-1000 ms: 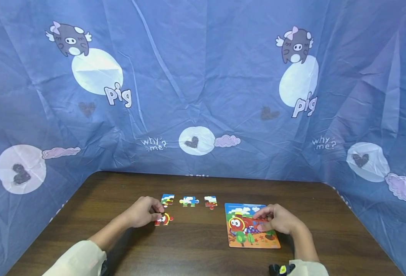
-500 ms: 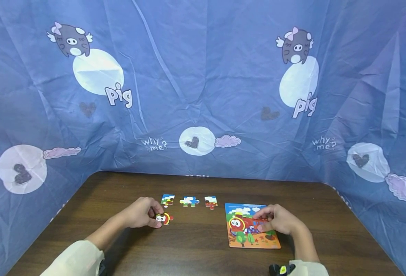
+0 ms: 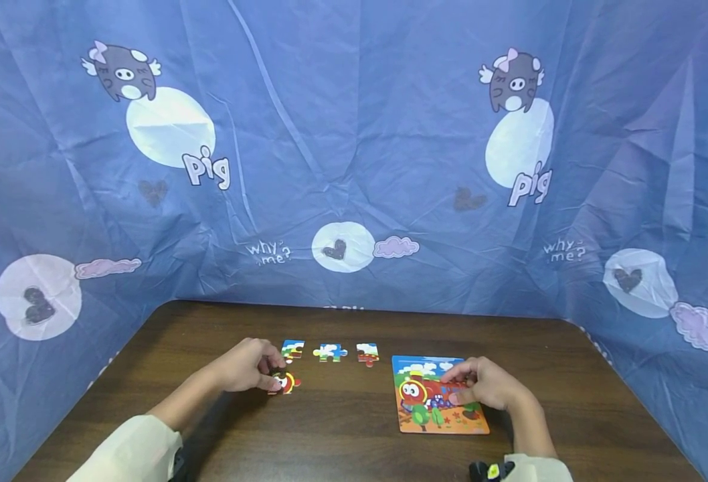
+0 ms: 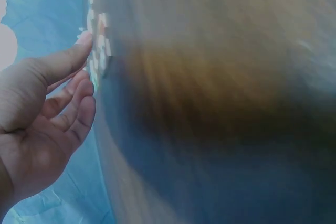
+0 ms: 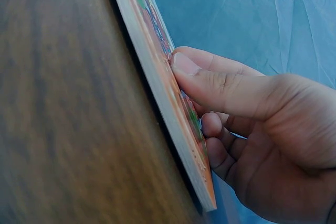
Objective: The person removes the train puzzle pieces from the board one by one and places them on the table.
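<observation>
My left hand (image 3: 250,365) is at a red jigsaw puzzle piece (image 3: 286,384) with a cartoon face, thumb and index finger at its left side and upper edge. Its fingers hide part of that piece. The left wrist view shows the left hand (image 4: 50,108) with thumb and fingers bent toward the pieces, which look thin and blurred edge-on. My right hand (image 3: 491,385) rests with thumb and fingertips on a square picture board (image 3: 414,418) showing a red train. From the right wrist, the thumb (image 5: 210,80) touches the printed face of the board (image 5: 168,121).
Three more puzzle pieces lie in a row behind: a corner piece (image 3: 294,348) near the left fingers, a cloud piece (image 3: 330,352) and a red-and-white piece (image 3: 367,353). The brown wooden table (image 3: 330,442) ends at a blue printed cloth (image 3: 354,167).
The left thumb draws off the red-faced piece, then comes back onto it. The piece shifts slightly left and toward the hand. The right hand and the board stay put.
</observation>
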Motion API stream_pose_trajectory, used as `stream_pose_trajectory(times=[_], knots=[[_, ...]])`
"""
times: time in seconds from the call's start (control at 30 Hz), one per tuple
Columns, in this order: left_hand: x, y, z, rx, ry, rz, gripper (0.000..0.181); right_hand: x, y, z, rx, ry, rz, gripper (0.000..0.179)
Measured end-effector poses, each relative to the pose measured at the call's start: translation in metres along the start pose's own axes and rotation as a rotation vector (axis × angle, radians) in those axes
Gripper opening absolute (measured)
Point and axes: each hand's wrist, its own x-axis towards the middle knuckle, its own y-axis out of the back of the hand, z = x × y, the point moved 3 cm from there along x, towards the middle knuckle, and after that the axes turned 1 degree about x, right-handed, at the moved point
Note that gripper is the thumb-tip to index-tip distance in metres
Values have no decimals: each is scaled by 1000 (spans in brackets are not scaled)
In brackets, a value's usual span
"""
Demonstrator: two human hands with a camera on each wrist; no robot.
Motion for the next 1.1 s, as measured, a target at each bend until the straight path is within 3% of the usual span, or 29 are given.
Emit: stream_pose_trajectory(times=[0.17, 0.33, 0.67, 1.1], knots=[[11, 1, 7, -17, -6, 20, 27, 0, -1, -1, -13, 2, 2, 32], [26, -8, 21, -41, -19, 27, 24, 0, -1, -1, -16, 9, 4, 32], [64, -31, 54, -70, -61, -2, 21, 0, -2, 0, 8, -35, 42, 35], [107, -68, 92, -108, -85, -17, 13, -2, -2, -3, -7, -5, 47, 33]])
